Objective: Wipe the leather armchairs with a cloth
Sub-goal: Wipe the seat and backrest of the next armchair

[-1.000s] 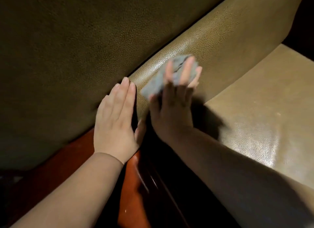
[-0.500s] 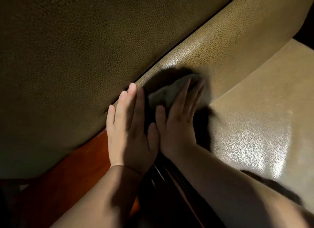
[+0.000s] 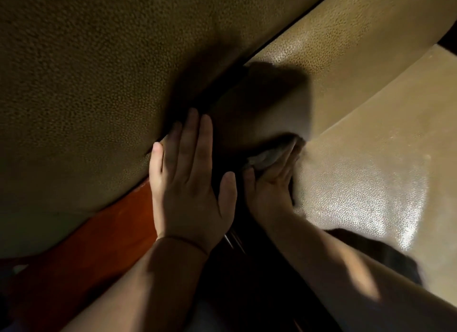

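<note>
I am pressing the grey cloth (image 3: 265,157), soft and bunched, with my right hand (image 3: 269,183), fingers flat, low on the inner side panel (image 3: 346,67) beside the seat cushion (image 3: 371,171). My left hand (image 3: 188,183) is lying open, bracing. I am advising firm, overlapping strokes following the pebbled, glossy leather grain

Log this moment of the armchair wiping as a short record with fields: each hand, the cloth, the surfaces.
left hand: flat, fingers straight, pressing the large leather cushion aside at the gap
right hand: presses the cloth against the leather side panel
cloth: grey, bunched under the right fingers, low on the panel near the seat cushion
wood frame: reddish, exposed below the left wrist
</note>
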### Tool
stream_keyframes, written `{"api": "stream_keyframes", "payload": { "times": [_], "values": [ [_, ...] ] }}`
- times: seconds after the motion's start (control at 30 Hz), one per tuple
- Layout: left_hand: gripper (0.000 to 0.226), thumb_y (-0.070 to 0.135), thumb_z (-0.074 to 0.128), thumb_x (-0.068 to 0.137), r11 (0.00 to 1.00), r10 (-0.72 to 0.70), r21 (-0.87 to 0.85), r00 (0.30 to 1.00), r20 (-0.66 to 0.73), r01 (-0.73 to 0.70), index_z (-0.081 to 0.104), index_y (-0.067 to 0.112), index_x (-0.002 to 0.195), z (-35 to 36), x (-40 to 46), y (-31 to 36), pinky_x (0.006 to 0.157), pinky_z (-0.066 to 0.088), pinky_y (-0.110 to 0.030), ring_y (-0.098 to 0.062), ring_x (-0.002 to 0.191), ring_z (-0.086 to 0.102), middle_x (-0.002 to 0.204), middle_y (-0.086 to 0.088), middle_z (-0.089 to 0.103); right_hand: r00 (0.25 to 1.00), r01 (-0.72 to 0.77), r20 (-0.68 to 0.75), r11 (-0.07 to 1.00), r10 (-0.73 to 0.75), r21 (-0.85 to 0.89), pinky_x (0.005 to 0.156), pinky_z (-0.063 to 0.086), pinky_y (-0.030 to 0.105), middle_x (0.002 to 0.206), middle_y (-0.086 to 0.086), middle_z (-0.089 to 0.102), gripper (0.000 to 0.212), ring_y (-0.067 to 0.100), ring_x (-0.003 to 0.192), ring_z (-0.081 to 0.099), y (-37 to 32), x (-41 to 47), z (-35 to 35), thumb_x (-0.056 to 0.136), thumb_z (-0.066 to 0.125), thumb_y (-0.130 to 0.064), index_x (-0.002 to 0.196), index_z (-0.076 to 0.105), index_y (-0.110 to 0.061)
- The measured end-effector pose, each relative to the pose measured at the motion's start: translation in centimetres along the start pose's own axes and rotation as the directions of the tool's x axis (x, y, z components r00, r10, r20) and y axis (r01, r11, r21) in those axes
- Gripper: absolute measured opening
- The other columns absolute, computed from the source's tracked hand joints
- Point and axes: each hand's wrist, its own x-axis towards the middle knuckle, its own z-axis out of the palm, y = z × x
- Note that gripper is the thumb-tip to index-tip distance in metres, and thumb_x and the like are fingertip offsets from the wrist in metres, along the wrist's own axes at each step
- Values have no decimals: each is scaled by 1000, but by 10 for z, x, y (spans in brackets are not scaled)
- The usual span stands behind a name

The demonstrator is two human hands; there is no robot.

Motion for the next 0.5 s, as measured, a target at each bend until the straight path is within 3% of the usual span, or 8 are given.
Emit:
{"api": "stream_keyframes", "payload": {
  "times": [0.07, 0.13, 0.2, 0.3, 0.33, 0.37, 0.43, 0.5],
  "values": [
    [76, 48, 38, 101, 1000, 0, -9, 1000, 10, 0, 20, 15, 167, 1, -1, 3, 130, 5, -46, -17, 160, 13, 174, -6, 20, 993, -25, -118, 1000, 25, 2, 130, -3, 49, 166, 35, -11, 96, 46, 157, -10, 11, 33, -26, 99, 32, -56, 158, -9, 9],
    [76, 48, 38, 101, 1000, 2, -15, 1000, 17, -2, 19, 15, 167, 3, -3, 1, 130, 6, -48, -14, 159, 8, 175, -5, 18, 933, -210, -277, 973, 230, 99, 130, -4, 42, 168, 32, -8, 85, 46, 157, -6, 13, 59, -29, 101, 22, -45, 158, -4, 13],
    [75, 46, 38, 101, 1000, 2, -22, 999, 34, -1, 18, 15, 167, 4, -7, -3, 130, 9, -50, -11, 159, 5, 175, -4, 18, 848, -378, -285, 887, 447, 266, 129, -2, 39, 171, 25, -2, 84, 40, 159, 0, -8, 58, -17, 99, 17, -48, 161, 0, 6],
    [73, 45, 36, 102, 1000, -1, -5, 999, 33, 1, 18, 16, 167, 3, -10, -7, 130, 8, -48, -10, 160, 5, 175, -1, 14, 971, -214, 125, 972, 202, 99, 129, 0, 51, 171, 23, -4, 90, 39, 159, -2, -47, 2, -3, 95, 6, -60, 164, -5, -3],
    [73, 45, 35, 102, 1000, -2, -3, 1000, 27, 2, 19, 16, 167, 2, -10, -8, 130, 8, -47, -10, 160, 6, 174, 1, 11, 952, -132, 282, 991, 118, 32, 129, -1, 52, 171, 23, -8, 94, 39, 158, -5, -59, -16, -7, 90, 3, -64, 163, -8, -5],
    [72, 45, 35, 102, 1000, 3, -11, 1000, 17, -3, 20, 16, 167, 2, -7, -6, 130, 8, -46, -10, 160, 7, 174, 3, 10, 966, -85, 252, 993, 61, 85, 129, -2, 52, 170, 24, -11, 100, 38, 158, -8, -65, -13, -13, 87, 3, -68, 162, -13, -4],
    [71, 45, 34, 102, 1000, 17, -20, 1000, 2, -17, 23, 14, 166, 1, -2, -5, 130, 8, -46, -13, 160, 11, 173, 4, 11, 988, -106, -85, 966, 129, 234, 129, 3, 50, 169, 27, -10, 110, 36, 159, -6, -75, 29, -31, 86, 16, -75, 161, -12, 1],
    [71, 45, 33, 102, 1000, 11, -11, 1000, 9, -11, 25, 14, 166, 1, 0, -4, 130, 8, -47, -14, 160, 12, 174, 0, 15, 911, -47, -385, 964, 148, 260, 128, 10, 52, 169, 28, 8, 106, 37, 159, 8, -81, 81, -49, 94, 30, -73, 163, 4, 3]
  ]
}}
